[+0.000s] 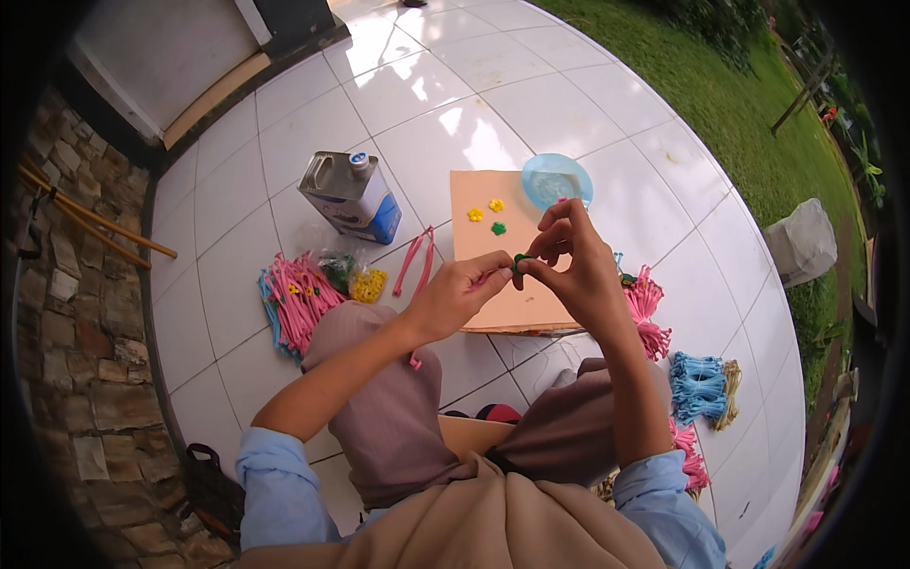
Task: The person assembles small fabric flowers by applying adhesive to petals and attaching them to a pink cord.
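Note:
Above a tan board (507,294) on the floor, my two hands come together at a small dark green piece (520,265). My left hand (462,292) pinches its left side between thumb and forefinger. From the right, my right hand (576,268) grips it with thumb and fingertips, the other fingers curled up. The fingers partly cover the piece, so its full shape is hidden. On the board beyond them lie a yellow flower (475,215), a second yellow flower (496,205) and a green flower (499,229).
A light blue bowl (584,185) sits at the board's far right corner. Left stand a metal can (365,211), pink cords (296,294) and a bag of yellow pieces (368,285). Two loose pink cords (413,260) lie nearby. Right are pink (646,308) and blue cord bundles (699,389).

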{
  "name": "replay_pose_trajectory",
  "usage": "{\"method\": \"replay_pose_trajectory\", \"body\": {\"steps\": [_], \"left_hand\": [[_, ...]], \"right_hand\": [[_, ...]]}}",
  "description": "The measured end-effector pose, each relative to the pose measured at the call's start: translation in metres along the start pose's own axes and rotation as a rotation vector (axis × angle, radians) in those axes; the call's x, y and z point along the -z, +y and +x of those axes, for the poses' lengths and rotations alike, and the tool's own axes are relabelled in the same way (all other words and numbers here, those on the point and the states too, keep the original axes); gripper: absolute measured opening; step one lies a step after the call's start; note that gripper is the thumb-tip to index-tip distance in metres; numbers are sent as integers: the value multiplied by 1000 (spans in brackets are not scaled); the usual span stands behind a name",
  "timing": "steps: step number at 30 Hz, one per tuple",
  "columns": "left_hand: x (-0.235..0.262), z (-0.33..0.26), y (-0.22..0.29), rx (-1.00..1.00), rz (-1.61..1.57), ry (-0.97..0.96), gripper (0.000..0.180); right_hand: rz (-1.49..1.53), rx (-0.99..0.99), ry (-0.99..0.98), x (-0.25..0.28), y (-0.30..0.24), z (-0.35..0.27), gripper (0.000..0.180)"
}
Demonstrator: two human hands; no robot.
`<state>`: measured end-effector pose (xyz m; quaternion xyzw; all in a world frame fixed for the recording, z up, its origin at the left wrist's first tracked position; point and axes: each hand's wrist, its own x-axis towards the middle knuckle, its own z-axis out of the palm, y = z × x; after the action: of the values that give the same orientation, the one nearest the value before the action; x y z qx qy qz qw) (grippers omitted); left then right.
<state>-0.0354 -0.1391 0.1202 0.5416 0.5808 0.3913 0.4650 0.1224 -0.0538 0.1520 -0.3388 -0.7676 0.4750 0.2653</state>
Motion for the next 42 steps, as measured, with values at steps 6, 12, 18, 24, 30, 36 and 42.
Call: {"method": "replay_pose_trajectory", "body": {"steps": [6, 12, 18, 24, 30, 36, 42], "left_hand": [[-1, -1, -3, -121, 79, 68, 18], [-2, 0, -15, -245, 276, 199, 18], [3, 2, -25, -188, 169, 216, 21], [16, -8, -7, -60, 145, 156, 27], [30, -10, -14, 9, 82, 92, 27], [30, -23, -15, -87, 253, 120, 26], [53, -40, -17, -48, 537, 214, 27]], "right_hand": [[-473, 369, 50, -13, 10, -3, 34], [-503, 360, 71, -29, 16, -3, 27], [-327, 337, 96, -43, 27, 3, 21], [-183, 197, -50, -23, 21, 13, 24], [-87, 236, -171, -19, 25, 12, 32], [48, 268, -270, -37, 14, 17, 45], [-2, 294, -260, -65, 16, 33, 46]]}}
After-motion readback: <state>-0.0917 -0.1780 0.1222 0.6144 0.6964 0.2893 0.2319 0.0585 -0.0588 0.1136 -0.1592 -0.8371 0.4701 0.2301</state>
